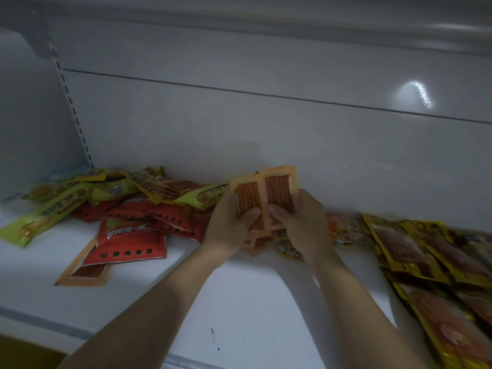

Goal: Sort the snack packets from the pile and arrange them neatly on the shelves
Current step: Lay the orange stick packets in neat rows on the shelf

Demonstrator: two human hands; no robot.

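Both my hands hold a small stack of orange snack packets (266, 193) with clear windows showing red strips, upright near the back of the white shelf (239, 302). My left hand (229, 225) grips the stack's left side, thumb on its front. My right hand (306, 222) grips the right side the same way. A mixed pile (127, 206) of red, green-yellow and orange packets lies to the left. One orange packet (85, 272) lies flat under a red one (130, 241).
Yellow-and-brown packets (426, 262) overlap in a row along the right of the shelf. Packets with a cartoon face (346, 230) lie behind my right hand. The shelf's back panel (266, 129) rises close behind; a slotted upright (74, 113) stands at the left.
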